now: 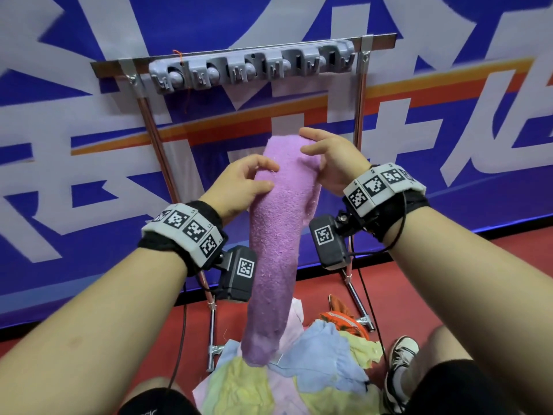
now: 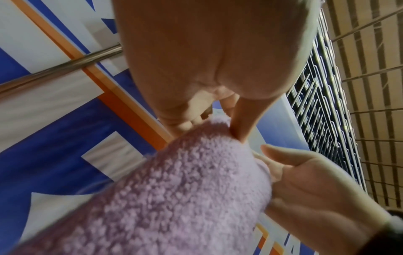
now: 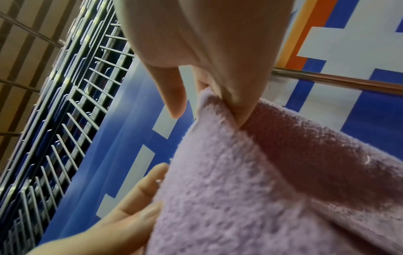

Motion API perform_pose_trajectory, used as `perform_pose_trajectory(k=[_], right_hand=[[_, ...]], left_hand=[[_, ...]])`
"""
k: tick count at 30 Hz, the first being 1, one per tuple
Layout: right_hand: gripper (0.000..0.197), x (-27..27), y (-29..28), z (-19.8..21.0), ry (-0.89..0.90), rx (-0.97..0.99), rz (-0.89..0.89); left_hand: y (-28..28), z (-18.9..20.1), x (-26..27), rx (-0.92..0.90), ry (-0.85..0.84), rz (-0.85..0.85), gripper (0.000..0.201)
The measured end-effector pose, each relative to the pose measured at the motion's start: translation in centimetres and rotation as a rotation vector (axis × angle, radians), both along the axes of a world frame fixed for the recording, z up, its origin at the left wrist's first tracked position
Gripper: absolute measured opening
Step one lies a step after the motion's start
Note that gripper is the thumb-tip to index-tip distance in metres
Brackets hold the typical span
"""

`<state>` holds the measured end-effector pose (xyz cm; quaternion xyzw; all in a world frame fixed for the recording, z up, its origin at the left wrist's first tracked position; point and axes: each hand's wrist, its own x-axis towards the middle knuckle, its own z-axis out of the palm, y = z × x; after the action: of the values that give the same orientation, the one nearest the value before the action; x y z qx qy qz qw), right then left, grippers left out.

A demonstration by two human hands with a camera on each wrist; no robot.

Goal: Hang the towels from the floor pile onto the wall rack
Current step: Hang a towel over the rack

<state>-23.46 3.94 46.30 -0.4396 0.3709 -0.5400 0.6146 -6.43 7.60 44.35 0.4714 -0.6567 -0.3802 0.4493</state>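
While both hands' fingers pinch its top edge, the purple towel (image 1: 278, 223) hangs below the rack (image 1: 251, 67).

grey marker-coded wristbands (image 1: 380, 187), black wrist cameras (image 1: 238, 277), sneaker (image 1: 401, 363)

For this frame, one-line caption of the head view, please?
Both hands, left hand and right hand, hold a purple towel below the grey wall rack.

The towel (image 1: 276, 235) was lilac; the rack (image 1: 251, 68) grey; the pile (image 1: 302, 369) yellow, blue, pink, orange.
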Motion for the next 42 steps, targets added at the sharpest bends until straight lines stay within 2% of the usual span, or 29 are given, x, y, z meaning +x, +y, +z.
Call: perform_pose_trajectory(k=[4, 7, 13, 15, 18, 22, 28, 33, 36, 37, 40, 42], right_hand=[[0.057, -0.7, 1.1, -0.4, -0.033, 0.002, 0.193], [0.057, -0.5, 1.6, -0.7, 0.034, -0.029, 0.316], [0.041, -0.5, 2.3, -0.8, 0.002, -0.088, 0.392], [0.040, -0.3, 2.7, -0.8, 0.067, -0.097, 0.426], [0.037, 0.5, 3.0, -1.0, 0.290, -0.134, 0.405], [0.035, 1.1, 3.2, -1.3, 0.382, -0.153, 0.334], [0.039, 2.0, 3.3, -1.2, 0.297, -0.136, 0.229], [0.043, 2.0, 3.5, -0.3, 0.145, -0.102, 0.159], [0.043, 2.0, 3.2, -0.1, 0.108, -0.069, 0.105], [0.043, 1.9, 3.1, -0.1, 0.099, -0.055, 0.091], [0.047, 1.5, 3.0, 0.1, 0.073, -0.016, 0.068], [0.049, 1.2, 2.9, 0.1, 0.050, -0.006, 0.057]], left_hand=[[-0.4, 1.2, -0.3, 0.005, 0.114, 0.131, 0.041], [-0.5, 2.4, -0.3, 0.056, 0.203, 0.156, 0.045], [-0.3, 3.3, 0.2, 0.092, 0.140, 0.188, 0.046], [-0.1, 3.4, 0.3, 0.109, 0.115, 0.195, 0.046], [0.0, 3.5, 0.5, 0.122, 0.082, 0.192, 0.046], [0.2, 3.7, 0.6, 0.112, 0.055, 0.188, 0.050], [0.3, 3.8, 0.8, 0.086, 0.079, 0.165, 0.051], [0.8, 2.0, 0.5, 0.125, 0.108, 0.141, 0.049], [1.2, 1.0, 0.1, 0.150, 0.068, 0.108, 0.035], [1.2, 0.8, 0.1, 0.148, 0.057, 0.100, 0.037], [1.3, 0.6, 0.5, 0.143, 0.087, 0.070, 0.062], [1.3, 0.7, 0.5, 0.118, 0.088, 0.047, 0.064]])
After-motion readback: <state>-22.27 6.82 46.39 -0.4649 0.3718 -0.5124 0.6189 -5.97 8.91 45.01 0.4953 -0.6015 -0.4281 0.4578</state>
